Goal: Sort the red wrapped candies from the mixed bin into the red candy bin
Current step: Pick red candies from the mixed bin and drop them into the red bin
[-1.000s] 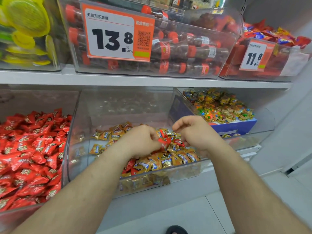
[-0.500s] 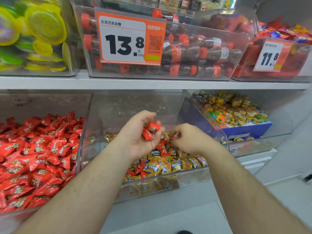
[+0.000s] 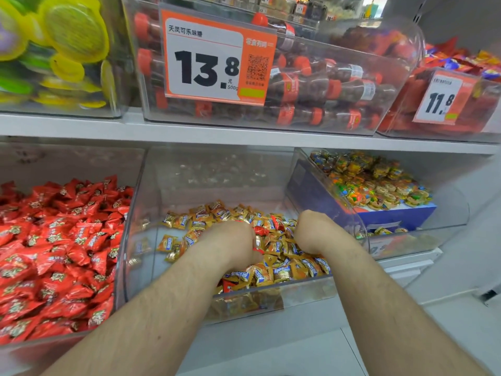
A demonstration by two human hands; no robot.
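1. Reaching down into the mixed bin [image 3: 141, 213], both of the person's bare arms come in over its clear front wall, the hands side by side and a little apart.
2. The left hand [image 3: 230, 242] sits knuckles-up on the pile with its fingers curled under; a bit of red wrapper [image 3: 256, 249] shows at its right edge, so its grip seems closed on red candy, though how many pieces I cannot tell.
3. The right hand [image 3: 314, 232] is also curled fingers-down into the sweets near the bin's right wall; whether its grip has hold of anything is hidden from me.
4. Most of the mixed bin holds gold-and-orange wrapped candies [image 3: 271, 275], with a few red wrapped candies [image 3: 261, 230] lying among them between the two hands and one more at the front wall.
5. The red candy bin [image 3: 119, 267] stands just left of the mixed bin, their walls touching, heaped with red wrappers.
6. To the right stands a bin of multicoloured sweets [image 3: 374, 183] piled on a blue box [image 3: 393, 215].
7. On the shelf [image 3: 244, 135] above, a bin of cola-bottle candies carries an orange price tag [image 3: 217, 58] reading 13.8.
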